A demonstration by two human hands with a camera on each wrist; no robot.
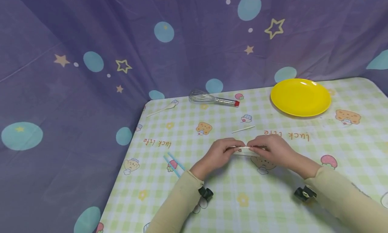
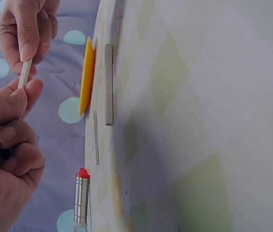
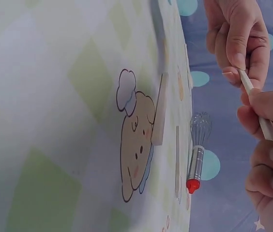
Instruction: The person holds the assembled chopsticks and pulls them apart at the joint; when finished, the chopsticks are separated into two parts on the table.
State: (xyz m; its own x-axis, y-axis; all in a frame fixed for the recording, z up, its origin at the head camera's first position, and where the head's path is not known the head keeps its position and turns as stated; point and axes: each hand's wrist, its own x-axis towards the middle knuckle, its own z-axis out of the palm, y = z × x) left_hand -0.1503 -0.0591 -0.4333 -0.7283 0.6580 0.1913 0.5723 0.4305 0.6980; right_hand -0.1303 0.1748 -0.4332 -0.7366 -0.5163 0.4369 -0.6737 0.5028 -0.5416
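Observation:
Both hands meet over the middle of the table and pinch one slim, pale, square-edged stick point(image 2: 25, 75), whose kind I cannot tell. My left hand point(image 1: 220, 154) grips one end between thumb and fingers. My right hand point(image 1: 274, 150) holds the other, with the stick point(image 3: 268, 129) running back under its fingers. The fingertips hide much of its length. Below the hands a thicker pale strip point(image 1: 245, 153) lies flat on the tablecloth. Just beyond them is a thinner pale stick point(image 1: 243, 129).
A yellow plate point(image 1: 300, 98) stands at the back right. A whisk point(image 1: 225, 101) with a red-tipped handle lies along the back edge, and a pale spoon point(image 1: 165, 109) at the back left. Light-blue tongs or chopsticks point(image 1: 172, 164) lie beside the left forearm. A purple curtain point(image 1: 194, 54) hangs behind.

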